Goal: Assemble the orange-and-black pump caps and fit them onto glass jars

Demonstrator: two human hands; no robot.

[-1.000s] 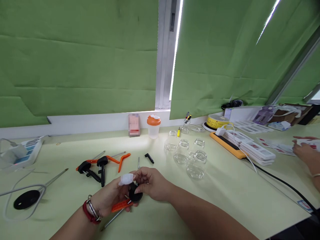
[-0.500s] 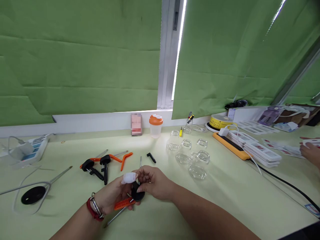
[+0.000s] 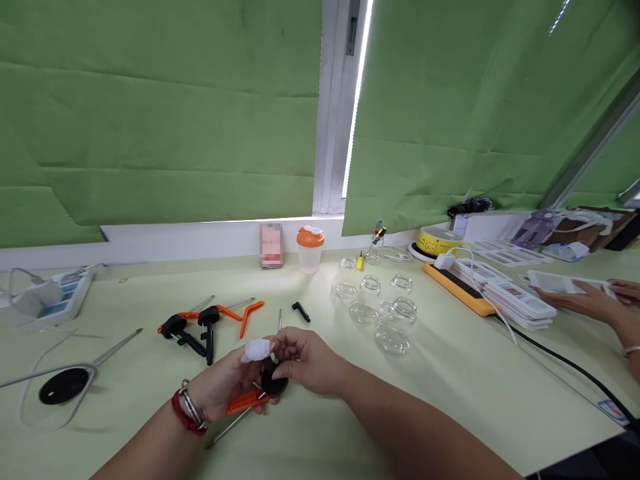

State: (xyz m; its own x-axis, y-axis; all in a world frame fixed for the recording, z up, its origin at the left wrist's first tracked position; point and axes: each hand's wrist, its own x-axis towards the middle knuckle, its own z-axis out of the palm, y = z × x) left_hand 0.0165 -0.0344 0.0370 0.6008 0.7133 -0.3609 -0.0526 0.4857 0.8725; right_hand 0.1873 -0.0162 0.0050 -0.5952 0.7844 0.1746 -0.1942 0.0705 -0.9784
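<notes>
A black part [image 3: 274,385] is being held over the table [image 3: 330,437] by both hands, being pinched by the right hand [image 3: 313,361] and cupped by the left hand [image 3: 225,381], in which an orange piece [image 3: 245,401] is also being held. Beyond them, a black peg [image 3: 301,311] and glasses [image 3: 393,341] are being supported by the table, while a white frame [image 3: 550,283] is being gripped by a co-worker's hand [image 3: 590,304]

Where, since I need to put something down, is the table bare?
Widest: between glass jars, right forearm and black cable. Smaller: between the orange-and-black tools and the orange-lidded cup. Crowded: beside the left hand, and around the white cases.
</notes>
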